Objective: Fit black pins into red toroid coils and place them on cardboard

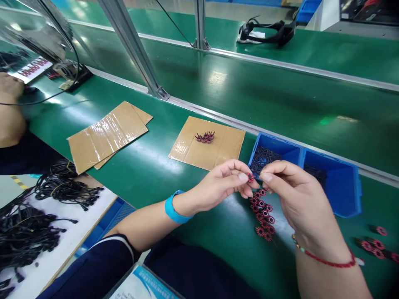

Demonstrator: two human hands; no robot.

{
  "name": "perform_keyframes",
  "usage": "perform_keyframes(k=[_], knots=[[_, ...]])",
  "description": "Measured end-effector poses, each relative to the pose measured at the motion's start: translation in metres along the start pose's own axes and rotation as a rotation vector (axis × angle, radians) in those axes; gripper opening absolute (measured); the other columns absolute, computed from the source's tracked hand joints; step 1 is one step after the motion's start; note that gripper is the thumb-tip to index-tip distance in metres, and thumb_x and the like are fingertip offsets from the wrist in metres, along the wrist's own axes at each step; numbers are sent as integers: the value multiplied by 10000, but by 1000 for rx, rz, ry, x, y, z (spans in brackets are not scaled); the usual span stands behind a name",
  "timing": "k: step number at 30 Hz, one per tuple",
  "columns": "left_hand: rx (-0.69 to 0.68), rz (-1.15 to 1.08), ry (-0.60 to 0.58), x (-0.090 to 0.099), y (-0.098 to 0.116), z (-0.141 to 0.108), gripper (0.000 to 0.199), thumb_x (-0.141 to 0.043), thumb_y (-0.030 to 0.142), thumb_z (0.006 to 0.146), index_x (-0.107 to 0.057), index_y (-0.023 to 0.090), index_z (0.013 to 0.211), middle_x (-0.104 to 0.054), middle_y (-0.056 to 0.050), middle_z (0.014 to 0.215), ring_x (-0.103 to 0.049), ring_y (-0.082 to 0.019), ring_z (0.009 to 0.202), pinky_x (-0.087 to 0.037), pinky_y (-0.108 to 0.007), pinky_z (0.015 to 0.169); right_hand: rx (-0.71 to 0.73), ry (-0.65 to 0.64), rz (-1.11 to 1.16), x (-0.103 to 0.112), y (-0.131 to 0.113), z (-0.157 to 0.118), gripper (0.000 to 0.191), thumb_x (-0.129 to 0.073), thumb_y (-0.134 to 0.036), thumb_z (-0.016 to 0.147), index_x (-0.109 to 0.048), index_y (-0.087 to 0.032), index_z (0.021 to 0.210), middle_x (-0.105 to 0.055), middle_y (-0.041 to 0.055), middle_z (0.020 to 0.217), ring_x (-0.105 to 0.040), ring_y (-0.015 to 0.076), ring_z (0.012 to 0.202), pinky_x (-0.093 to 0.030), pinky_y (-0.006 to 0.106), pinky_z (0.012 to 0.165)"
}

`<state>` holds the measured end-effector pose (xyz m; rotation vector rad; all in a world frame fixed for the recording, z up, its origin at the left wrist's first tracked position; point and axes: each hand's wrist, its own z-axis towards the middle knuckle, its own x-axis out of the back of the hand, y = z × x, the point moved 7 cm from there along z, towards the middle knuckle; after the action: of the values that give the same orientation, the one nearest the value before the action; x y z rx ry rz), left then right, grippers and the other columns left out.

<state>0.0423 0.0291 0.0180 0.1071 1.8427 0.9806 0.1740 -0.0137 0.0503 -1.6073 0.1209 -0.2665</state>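
My left hand [213, 185], with a blue wristband, pinches a small red-and-black wound coil [250, 177] between thumb and fingertips. Close beside it, my right hand [299, 199] has thumb and forefinger pressed together near the coil; whatever is between them is too small to make out. Below the hands, several similar ring-shaped coils [264, 214] stand in a cluster on the green table [215, 236]. A flat cardboard sheet [183, 147] beyond my left hand carries a small group of coils [205, 137] with dark leads sticking out.
Behind my hands, two joined blue bins [338, 189] hold small black pieces [263, 158]. More coils [377, 247] lie at the right. Stacked cardboard sheets [109, 135] and bundles of black cables [28, 228] are at the left, near another person's arm [11, 120]. A metal post [131, 45] rises behind.
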Motion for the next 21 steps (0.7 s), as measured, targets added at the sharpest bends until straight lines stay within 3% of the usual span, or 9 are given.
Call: perform_keyframes(k=[3,9,15,21], knots=[[46,-30,-44,-2,-3,0,263,-779,352,850,-641,148,943,-740,-48,827,-683,-107,673,-517,-235,665,-39,8,0,3,5,2,146,-740,-335,881,-701,-224,794,-663,-7,744,-604,125,682,-504,249,625],[34,-17,-12,0,-2,0,255,-781,342,847,-630,149,920,-735,-46,812,-674,-104,668,-510,-231,655,28,258,-14,27,-3,-1,149,-757,-378,872,-706,-239,856,-652,-6,768,-589,132,685,-488,258,630],[-8,47,51,2,0,0,238,-789,304,830,-629,152,921,-728,-36,835,-673,-99,695,-508,-242,691,208,76,-248,9,-24,-7,42,-693,-247,924,-723,-274,933,-678,23,987,-637,168,934,-526,288,787],[-20,114,80,3,2,0,258,-803,316,812,-624,150,895,-706,-24,833,-659,-95,697,-501,-254,703,258,0,-358,-2,-25,-7,62,-661,-241,941,-703,-266,901,-684,40,1003,-649,195,956,-536,325,777]])
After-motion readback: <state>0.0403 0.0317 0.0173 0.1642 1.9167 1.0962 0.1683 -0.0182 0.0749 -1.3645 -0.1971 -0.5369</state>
